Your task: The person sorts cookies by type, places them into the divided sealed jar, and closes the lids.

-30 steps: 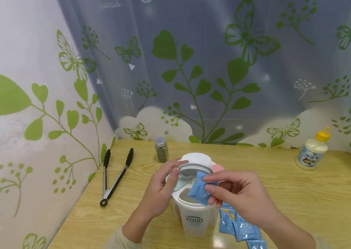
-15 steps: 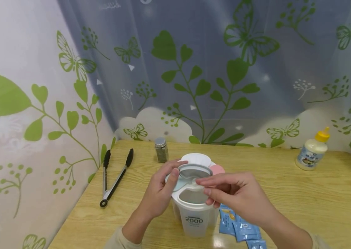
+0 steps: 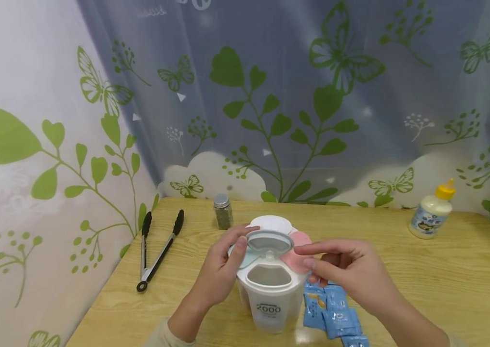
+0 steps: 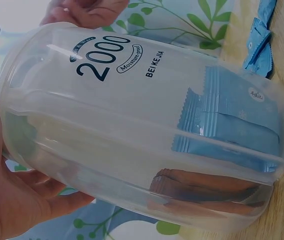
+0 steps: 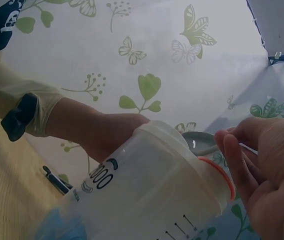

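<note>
A clear storage container (image 3: 267, 318) marked 2000 stands on the table, split into compartments. Its front opening is uncovered, with the grey-edged flap (image 3: 271, 242) tipped up. My left hand (image 3: 222, 270) grips the container's left side near the rim. Through the wall, the left wrist view shows blue packets (image 4: 237, 120) at the bottom of one compartment and brown packets (image 4: 202, 187) in the neighbouring one. My right hand (image 3: 355, 272) hovers beside the pink lid (image 3: 294, 260), its thumb and index finger apart with nothing visible between them; whether it touches the lid cannot be told.
Several loose blue packets (image 3: 338, 318) lie right of the container, below my right hand. Tongs (image 3: 156, 260) lie spread at the left. A small spice jar (image 3: 223, 212) stands behind, and a yellow-capped squeeze bottle (image 3: 430, 212) stands at the far right.
A blue packet was in my right hand above the opening one second ago; it is out of that hand now. The right hand has moved right, away from the opening. My left hand keeps its grip.
</note>
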The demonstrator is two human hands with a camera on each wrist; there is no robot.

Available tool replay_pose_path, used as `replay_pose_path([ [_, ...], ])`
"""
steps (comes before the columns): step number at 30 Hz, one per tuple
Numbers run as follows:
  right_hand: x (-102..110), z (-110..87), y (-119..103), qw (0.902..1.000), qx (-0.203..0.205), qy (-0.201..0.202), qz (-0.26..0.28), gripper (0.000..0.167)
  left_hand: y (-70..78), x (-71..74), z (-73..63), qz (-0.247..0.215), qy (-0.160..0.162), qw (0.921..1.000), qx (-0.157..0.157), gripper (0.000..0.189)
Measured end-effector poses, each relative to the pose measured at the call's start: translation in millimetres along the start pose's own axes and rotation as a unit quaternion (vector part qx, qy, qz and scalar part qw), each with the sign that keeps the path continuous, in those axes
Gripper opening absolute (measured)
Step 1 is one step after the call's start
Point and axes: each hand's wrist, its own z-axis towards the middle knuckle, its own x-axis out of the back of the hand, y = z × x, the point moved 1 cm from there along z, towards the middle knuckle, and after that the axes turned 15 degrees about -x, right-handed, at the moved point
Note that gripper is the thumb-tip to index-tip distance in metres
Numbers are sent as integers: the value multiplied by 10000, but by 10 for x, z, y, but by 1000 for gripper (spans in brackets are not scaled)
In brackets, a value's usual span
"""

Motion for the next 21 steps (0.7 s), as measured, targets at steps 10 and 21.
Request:
replay_pose_path([
  [10,240,-97,274,9989,40,454,135,26,8,-3,3,-35,26,10000,-36,32],
  [21,499,-113,614,9979,-414,502,-29,28,23,6,7,-99,30,9999,-28,32],
])
